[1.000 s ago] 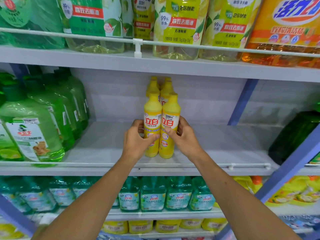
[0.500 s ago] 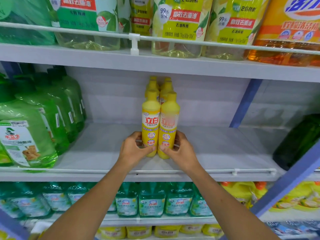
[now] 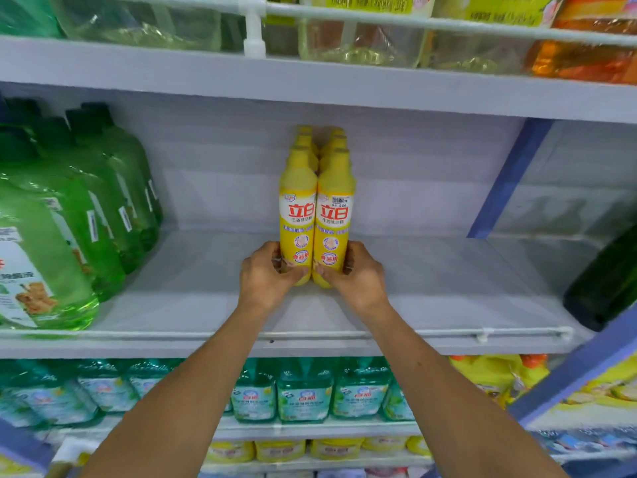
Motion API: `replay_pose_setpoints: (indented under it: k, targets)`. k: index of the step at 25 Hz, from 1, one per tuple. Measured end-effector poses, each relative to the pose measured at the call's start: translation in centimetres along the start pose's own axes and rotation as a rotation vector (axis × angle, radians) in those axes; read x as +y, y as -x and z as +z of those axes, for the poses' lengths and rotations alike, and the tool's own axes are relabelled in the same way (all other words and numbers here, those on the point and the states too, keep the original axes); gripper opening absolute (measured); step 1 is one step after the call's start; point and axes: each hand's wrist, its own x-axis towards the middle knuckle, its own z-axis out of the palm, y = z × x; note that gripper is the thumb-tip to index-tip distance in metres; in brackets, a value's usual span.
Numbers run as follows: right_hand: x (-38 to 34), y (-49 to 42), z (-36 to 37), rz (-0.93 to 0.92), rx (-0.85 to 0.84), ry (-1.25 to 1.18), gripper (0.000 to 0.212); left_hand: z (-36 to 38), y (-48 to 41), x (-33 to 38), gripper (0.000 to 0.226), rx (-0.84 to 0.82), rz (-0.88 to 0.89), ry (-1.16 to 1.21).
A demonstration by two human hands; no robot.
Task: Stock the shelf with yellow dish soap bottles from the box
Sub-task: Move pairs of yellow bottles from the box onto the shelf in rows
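Observation:
Two yellow dish soap bottles stand upright side by side on the grey middle shelf [image 3: 431, 291]. My left hand [image 3: 263, 277] grips the base of the left yellow bottle [image 3: 298, 201]. The base of the right yellow bottle [image 3: 335, 205] is held by my right hand [image 3: 358, 277]. Directly behind them stand more yellow bottles [image 3: 319, 141] in two rows; only their caps and shoulders show. The box is out of view.
Large green detergent bottles [image 3: 69, 219] fill the shelf's left side, and a dark green bottle [image 3: 606, 281] sits at the right. A white rail [image 3: 448, 334] runs along the shelf's front edge. The shelf above [image 3: 344, 88] hangs low. A blue upright [image 3: 510, 181] stands right.
Both hands slid down from the bottles' middles to their bases, and the two front bottles moved back toward the row behind them. The view tilted slightly downward.

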Motion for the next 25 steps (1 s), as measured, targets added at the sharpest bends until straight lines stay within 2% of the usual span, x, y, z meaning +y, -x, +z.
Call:
replay_pose_setpoints:
  k: [10,13,25]
  targets:
    - [2.0,-2.0,1.6,-0.014,0.044,-0.072,0.038,1.9,-1.7,-1.3,0.041,0.057,-0.018,0.098]
    - [2.6,-2.0,1.7,-0.035,0.049,-0.080,0.048,2.0,-1.5,-1.5,0.043,0.053,-0.005,0.113]
    - [2.7,-1.9,1.8,-0.034,0.057,-0.082,0.061,2.1,-1.7,-1.4,0.044,0.028,-0.008,0.056]
